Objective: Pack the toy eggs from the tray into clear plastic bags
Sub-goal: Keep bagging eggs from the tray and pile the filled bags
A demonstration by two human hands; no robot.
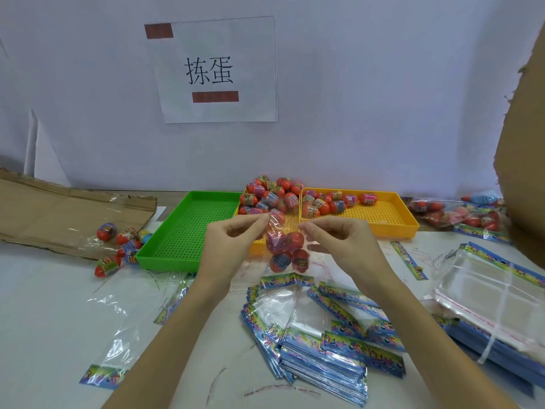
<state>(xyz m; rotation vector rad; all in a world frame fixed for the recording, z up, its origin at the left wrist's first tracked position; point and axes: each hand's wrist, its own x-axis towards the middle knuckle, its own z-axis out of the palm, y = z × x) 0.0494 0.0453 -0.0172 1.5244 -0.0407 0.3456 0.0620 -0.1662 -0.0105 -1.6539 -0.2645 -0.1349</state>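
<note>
A clear plastic bag (284, 249) with several red toy eggs in it hangs in the air between my hands. My left hand (236, 240) pinches its top left corner and my right hand (339, 240) pinches its top right corner. Behind the bag, loose toy eggs (271, 193) are heaped in a yellow tray (383, 222), most of them at its left end. An empty green tray (182, 231) stands to the left of the yellow one.
A stack of empty bags with blue printed headers (324, 343) lies in front of me, more clear bags (486, 293) at the right. Packed bags (460, 216) lie at the far right. Loose eggs (121, 246) sit by flattened cardboard (59, 214) at the left.
</note>
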